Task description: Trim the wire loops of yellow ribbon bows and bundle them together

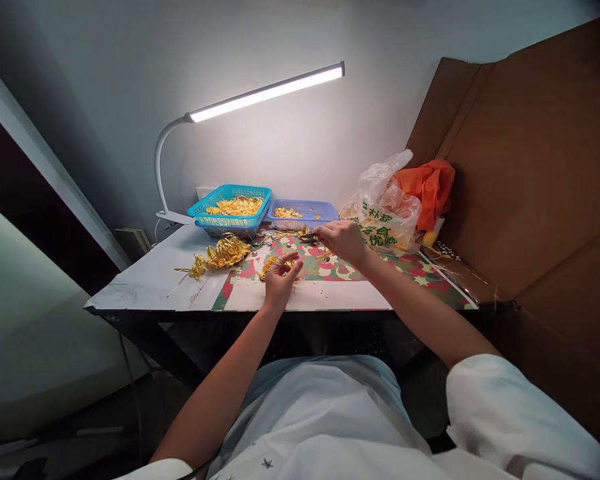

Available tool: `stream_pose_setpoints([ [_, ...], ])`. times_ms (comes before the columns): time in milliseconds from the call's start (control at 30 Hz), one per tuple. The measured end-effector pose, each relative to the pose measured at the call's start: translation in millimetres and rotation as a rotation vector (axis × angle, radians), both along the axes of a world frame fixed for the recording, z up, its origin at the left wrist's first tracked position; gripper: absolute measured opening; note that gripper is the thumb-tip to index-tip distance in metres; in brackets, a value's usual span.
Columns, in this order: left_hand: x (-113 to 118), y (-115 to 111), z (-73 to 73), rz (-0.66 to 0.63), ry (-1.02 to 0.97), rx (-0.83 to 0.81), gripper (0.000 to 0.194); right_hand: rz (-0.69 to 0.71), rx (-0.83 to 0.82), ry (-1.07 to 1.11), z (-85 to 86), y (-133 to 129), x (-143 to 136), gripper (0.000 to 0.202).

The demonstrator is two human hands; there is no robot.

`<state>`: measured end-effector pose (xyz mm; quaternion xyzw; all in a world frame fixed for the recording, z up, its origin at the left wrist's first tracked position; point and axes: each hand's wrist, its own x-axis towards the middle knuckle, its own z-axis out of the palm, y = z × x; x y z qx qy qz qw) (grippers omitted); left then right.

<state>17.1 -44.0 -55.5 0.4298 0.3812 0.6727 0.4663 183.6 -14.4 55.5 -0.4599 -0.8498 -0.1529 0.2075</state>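
The left grip (280, 283) is partly curled at a gold foil piece (269, 267), which lies against the far side of its fingers, thin gold wires crossing over them; thumb and forefinger stand apart, and I cannot tell whether it clasps the piece. The right grip (341, 240) is closed, fingertips pinching a small dark item (308, 238) that points leftward from them, its shape too small to make out. Left of the left grip, a gold bundle (229, 251) rests on the desk (145, 283), a smaller gold cluster (198, 267) just beside it. Beyond both grips are a turquoise basket (199, 212) and a blue basket (325, 207), each holding gold pieces. A plastic bag (391, 217) sits beyond and right of the right grip.
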Motion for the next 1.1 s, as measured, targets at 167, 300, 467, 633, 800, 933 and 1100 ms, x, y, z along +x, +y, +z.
stream_pose_setpoints([
  [167, 2, 0, 0.6, 0.019, 0.009, -0.006, 0.041, -0.063, -0.08, 0.1, -20.5, -4, -20, 0.018],
  [300, 1, 0, 2.1, 0.039, -0.051, -0.018, 0.04, -0.169, -0.21, 0.253, -22.1, -3, -32, 0.016],
  [467, 0, 0, 4.2, -0.036, -0.096, -0.043, 0.048, -0.157, -0.581, 0.465, -15.0, 5, -34, 0.008],
  [633, -1, 2, 4.6, -0.075, -0.131, -0.111, 0.027, -0.09, -0.848, 0.711, -20.9, 5, -36, 0.018],
  [800, -4, 1, 8.5, -0.098, -0.191, -0.174, 0.019, -0.056, -0.879, 0.933, -36.3, -1, -39, 0.013],
  [933, -6, -2, 11.3, -0.154, -0.23, -0.199, 0.027, -0.028, -0.85, 1.064, -49.7, -1, -36, 0.014],
  [1100, -7, -2, 12.5, -0.215, -0.244, -0.229, 0.035, 0.047, -0.813, 1.16, -67.1, -6, -40, 0.034],
])
